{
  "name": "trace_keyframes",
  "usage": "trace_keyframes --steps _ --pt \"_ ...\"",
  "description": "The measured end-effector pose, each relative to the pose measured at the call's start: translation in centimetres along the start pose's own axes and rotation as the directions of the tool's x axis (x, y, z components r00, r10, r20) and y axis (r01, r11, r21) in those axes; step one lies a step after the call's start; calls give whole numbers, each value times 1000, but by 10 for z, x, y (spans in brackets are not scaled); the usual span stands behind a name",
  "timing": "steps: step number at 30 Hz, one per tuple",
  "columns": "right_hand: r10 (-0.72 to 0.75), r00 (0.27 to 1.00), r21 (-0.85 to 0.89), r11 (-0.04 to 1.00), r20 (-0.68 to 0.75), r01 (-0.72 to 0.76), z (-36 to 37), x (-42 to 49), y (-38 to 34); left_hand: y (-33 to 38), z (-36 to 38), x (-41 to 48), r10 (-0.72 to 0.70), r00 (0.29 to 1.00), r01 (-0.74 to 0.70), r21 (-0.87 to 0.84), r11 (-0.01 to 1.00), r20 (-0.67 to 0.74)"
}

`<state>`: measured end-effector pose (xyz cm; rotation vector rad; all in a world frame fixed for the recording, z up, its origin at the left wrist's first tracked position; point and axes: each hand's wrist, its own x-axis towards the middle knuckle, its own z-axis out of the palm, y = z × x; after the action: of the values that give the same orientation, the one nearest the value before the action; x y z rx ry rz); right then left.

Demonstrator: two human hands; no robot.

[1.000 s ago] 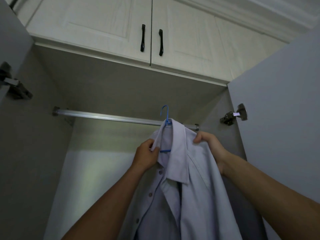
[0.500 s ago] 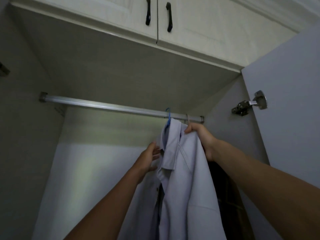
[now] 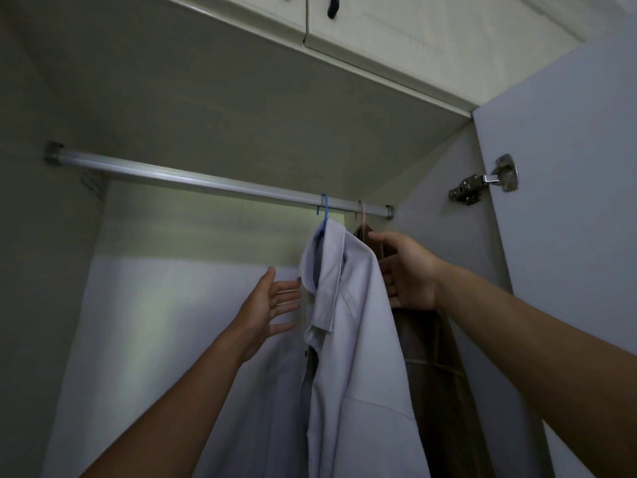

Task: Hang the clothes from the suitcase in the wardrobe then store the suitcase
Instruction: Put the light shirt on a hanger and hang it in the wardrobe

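**Entry: pale shirt, hung**

Pale shirt (image 3: 351, 305) on blue hanger (image 3: 324, 210), hooked over wardrobe rail (image 3: 193, 179), beside brown garment (image 3: 431, 357). Left hand (image 3: 272, 305) spread, right hand (image 3: 406, 270) relaxed; both hold nothing. Hanging step apparently complete. Next: return to suitcase (unseen here) for any further garment.

Rail (image 3: 206, 179) carries blue hanger (image 3: 324, 215) and pink hanger (image 3: 362, 212).

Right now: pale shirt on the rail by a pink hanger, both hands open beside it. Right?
No: head view shows the pale shirt on a blue hanger over the rail; the left hand and right hand are open beside it.
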<state>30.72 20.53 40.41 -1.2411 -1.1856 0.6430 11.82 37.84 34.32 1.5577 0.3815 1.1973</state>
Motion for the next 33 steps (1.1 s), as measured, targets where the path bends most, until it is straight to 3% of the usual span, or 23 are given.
trace_keyframes --steps 11,20,26,33 --pt "-78 986 40 997 148 73 -40 -60 -3 36 2 -117 74 979 -50 128 991 -190" --pt "-142 924 247 968 354 54 -45 -97 3 87 22 -251 136 921 -20 304 952 -365" --pt "-183 822 349 937 539 -20 -2 -130 15 148 32 -365 250 842 -46 398 916 -478" --pt "-293 633 451 887 717 -100 65 -202 -3 213 59 -492 339 791 15 569 822 -510"
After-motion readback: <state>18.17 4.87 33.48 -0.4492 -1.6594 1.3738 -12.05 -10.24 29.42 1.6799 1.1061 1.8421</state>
